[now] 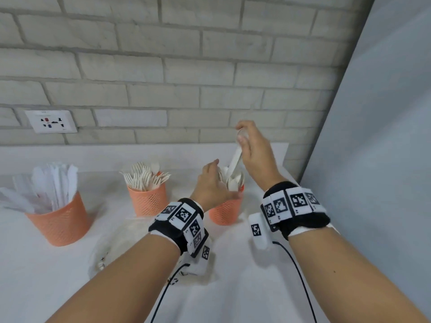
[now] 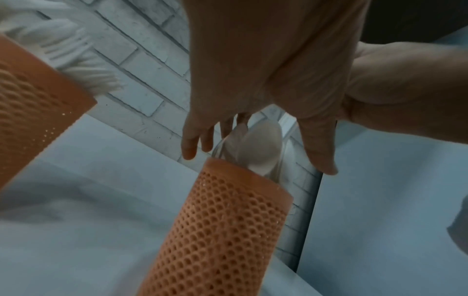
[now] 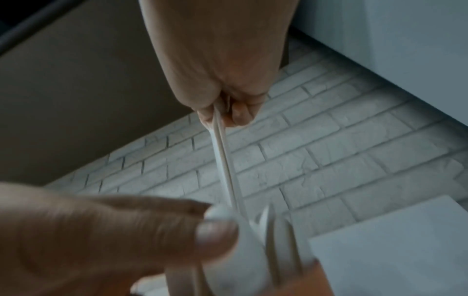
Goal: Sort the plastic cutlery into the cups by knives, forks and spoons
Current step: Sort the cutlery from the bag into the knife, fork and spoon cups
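Observation:
Three orange mesh cups stand on the white table. The left cup (image 1: pixel 59 220) holds knives, the middle cup (image 1: pixel 148 201) holds forks, and the right cup (image 1: pixel 225 212) (image 2: pixel 222 230) holds spoons. My right hand (image 1: pixel 245 138) (image 3: pixel 222 114) pinches a white spoon (image 1: pixel 235 159) (image 3: pixel 224 152) by its bowl end, above the right cup. The spoon's handle points down among the spoons standing there. My left hand (image 1: pixel 212 183) (image 2: pixel 258 162) reaches over that cup's rim with fingers and thumb straight, spread either side of the standing spoons (image 2: pixel 263 148).
A crumpled clear plastic bag (image 1: pixel 121 241) lies on the table (image 1: pixel 35 276) under my left forearm. The brick wall with a socket plate (image 1: pixel 51 121) runs close behind the cups. A grey panel (image 1: pixel 384 136) closes off the right side.

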A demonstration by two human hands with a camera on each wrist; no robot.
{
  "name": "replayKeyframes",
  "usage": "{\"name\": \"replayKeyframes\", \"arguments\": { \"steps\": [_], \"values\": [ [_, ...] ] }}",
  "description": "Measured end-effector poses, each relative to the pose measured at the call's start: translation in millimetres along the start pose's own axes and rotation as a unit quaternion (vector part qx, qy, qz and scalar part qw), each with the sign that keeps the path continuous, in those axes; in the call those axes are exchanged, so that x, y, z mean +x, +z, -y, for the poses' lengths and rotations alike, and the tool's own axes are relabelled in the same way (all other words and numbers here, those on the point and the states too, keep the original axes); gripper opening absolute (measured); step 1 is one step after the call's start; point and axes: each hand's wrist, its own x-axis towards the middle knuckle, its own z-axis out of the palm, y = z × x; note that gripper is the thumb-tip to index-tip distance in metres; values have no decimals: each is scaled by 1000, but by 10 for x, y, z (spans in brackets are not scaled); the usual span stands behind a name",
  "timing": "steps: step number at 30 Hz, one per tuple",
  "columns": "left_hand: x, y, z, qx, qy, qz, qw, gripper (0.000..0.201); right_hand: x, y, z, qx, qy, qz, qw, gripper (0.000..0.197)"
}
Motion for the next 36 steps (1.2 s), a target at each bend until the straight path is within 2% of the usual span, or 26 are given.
{"name": "replayKeyframes", "arguments": {
  "steps": [2,4,7,11,13,16,18,19,21,23,25,27,29,32,34,36],
  "values": [
    [23,58,26,11,3,-16,1000,112,-65,102,-114,-10,28,67,997,22],
    [31,75,37,11,4,-28,1000,109,-140,194,-219,-70,58,138,986,26],
    [32,72,33,2,3,-31,1000,110,-225,273,-335,-185,99,239,948,38],
    [-12,11,-21,-20,-1,-15,1000,112,-190,227,-326,-196,145,358,901,46],
    [-76,-93,-84,-48,-2,-14,999,111,-147,181,-266,-179,147,340,911,45],
    [-224,-371,-190,-115,22,-73,990,94,-69,139,-60,-148,99,208,962,44],
    [-361,-619,-192,-166,36,-139,976,61,-53,150,118,-96,49,130,986,38],
    [-447,-740,-170,-170,38,-166,971,42,-59,172,213,-57,25,117,991,33],
    [-639,-953,-63,-121,28,-195,973,19,-117,262,404,10,-8,153,988,21],
    [-851,-1106,128,-2,-15,-168,986,18,-244,411,588,46,-31,232,971,17],
    [-1069,-1174,343,125,-98,-82,984,15,-408,587,759,63,-49,337,938,17],
    [-1226,-1161,568,202,-183,4,962,16,-604,780,870,49,-52,461,885,18],
    [-1301,-1072,750,236,-241,44,940,18,-796,956,911,9,-36,549,835,21],
    [-1313,-914,926,247,-265,40,931,31,-987,1095,900,-101,-12,579,809,22],
    [-1314,-856,968,245,-258,39,934,40,-1056,1095,866,-148,-4,569,809,15],
    [-1304,-820,1015,260,-260,74,927,58,-1112,1071,847,-193,8,576,794,17]
  ]
}}
